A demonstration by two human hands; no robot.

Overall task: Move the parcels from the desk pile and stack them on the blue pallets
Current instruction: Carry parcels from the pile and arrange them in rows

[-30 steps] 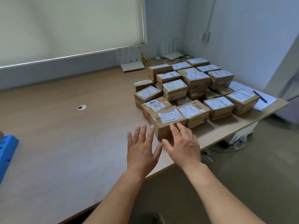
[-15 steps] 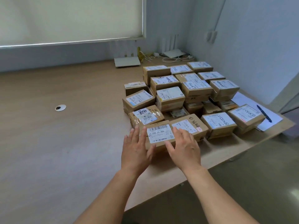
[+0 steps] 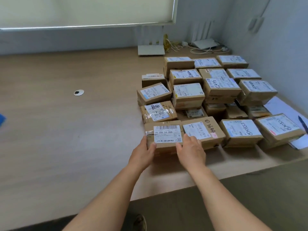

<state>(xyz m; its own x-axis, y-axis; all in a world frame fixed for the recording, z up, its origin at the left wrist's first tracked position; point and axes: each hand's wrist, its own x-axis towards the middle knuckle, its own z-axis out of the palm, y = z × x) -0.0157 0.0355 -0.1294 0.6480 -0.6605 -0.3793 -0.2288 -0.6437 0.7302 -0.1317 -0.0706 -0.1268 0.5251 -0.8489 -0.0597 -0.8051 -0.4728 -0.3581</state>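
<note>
I am looking at a pale wood-grain worktop (image 3: 66, 130) that runs back to a grey wall (image 3: 275, 47). A lowered blind (image 3: 83, 10) hangs above it, white routers (image 3: 150, 50) stand beyond the hands, and a round cable grommet (image 3: 79, 92) sits well off to their left. A grey floor (image 3: 250, 197) shows below the near edge. The pile of parcels (image 3: 221, 87) sits ahead and to the right of the hands: brown cartons with white labels, some stacked, with papers (image 3: 280, 107) and a pen (image 3: 302, 121) on its far right. The parcel (image 3: 166, 132) labelled J4-J06 is at the pile's near left corner, between the hands. It lies flat, label up. Its long axis runs left to right, roughly along the worktop's front edge, and the print reads upright toward me. The left hand (image 3: 143, 152) grips its left end, thumb over the top. The right hand (image 3: 191, 150) holds the right end, thumb on the near top edge and fingers curled over the seam with the neighbouring carton (image 3: 203, 129). I cannot tell whether it has left the surface.
</note>
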